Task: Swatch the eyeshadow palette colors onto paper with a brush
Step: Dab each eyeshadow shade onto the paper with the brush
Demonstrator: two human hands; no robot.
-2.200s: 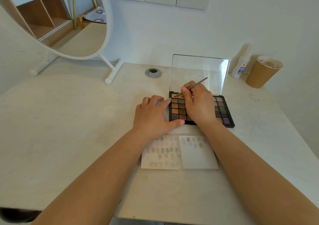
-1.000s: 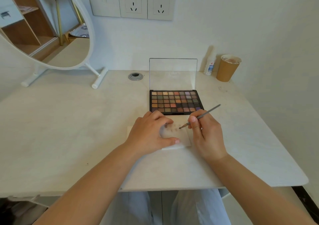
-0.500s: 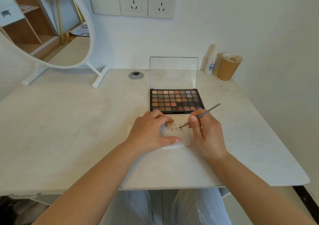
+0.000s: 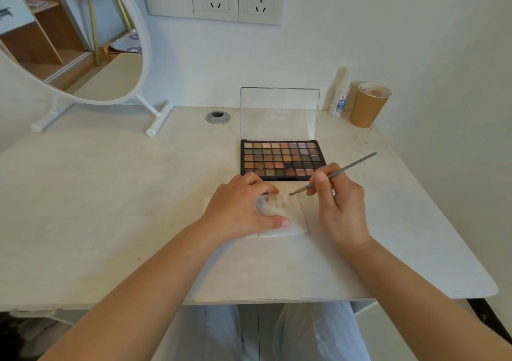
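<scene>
A black eyeshadow palette (image 4: 281, 159) with many small colour pans lies open on the desk, its clear lid standing upright behind it. Just in front of it lies white paper (image 4: 286, 218) carrying a row of small brownish swatches. My left hand (image 4: 241, 209) rests flat on the paper, fingers spread, pinning it down and covering its left part. My right hand (image 4: 339, 205) grips a thin grey brush (image 4: 332, 173). The brush tip touches the paper's top edge, at the right end of the swatch row.
A round mirror on a white stand (image 4: 83, 56) occupies the back left. A cable grommet (image 4: 218, 117) sits behind the palette. A small white bottle (image 4: 339, 97) and a brown paper cup (image 4: 368, 106) stand at the back right by the wall. The desk's front edge (image 4: 277, 301) is near my lap.
My right hand left the palette and brought the brush down to the paper; my left hand shifted from the palette's edge onto the paper. In the last second the brush tip barely moved.
</scene>
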